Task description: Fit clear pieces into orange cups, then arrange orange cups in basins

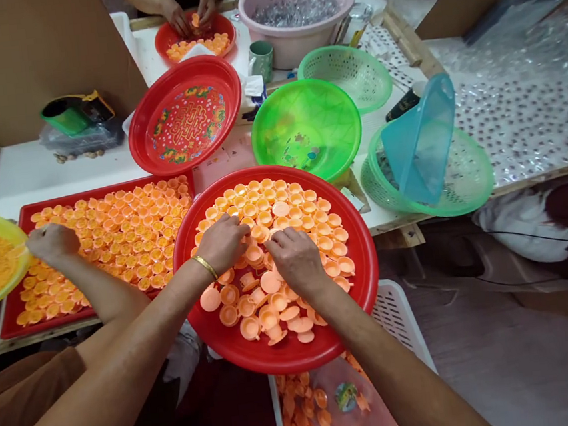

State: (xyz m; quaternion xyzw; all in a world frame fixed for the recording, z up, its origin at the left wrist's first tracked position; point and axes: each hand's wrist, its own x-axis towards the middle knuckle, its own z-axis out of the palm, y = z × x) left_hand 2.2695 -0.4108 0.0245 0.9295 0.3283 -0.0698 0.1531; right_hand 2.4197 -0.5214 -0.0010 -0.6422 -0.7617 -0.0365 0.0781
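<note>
A round red basin [363, 259] full of small orange toy cups [270, 282] is in front of me. In its upper part, the cups stand upright and close together; lower down they lie loose, some on their sides or upside down. My left hand [222, 242], with a gold bangle at the wrist, reaches in from the left, its bent fingers pinched on a cup. Just to its right, my right hand [296, 259] has its fingertips closed on a cup near the middle. The fingers partly hide both held pieces.
A co-worker's hand [56, 243] is over a red tray [105, 188] of filled cups, beside a yellow bowl [17, 235]. Behind my basin stand a red patterned basin [187, 118] and green bowl [306, 127]. A white crate [399, 316] is below.
</note>
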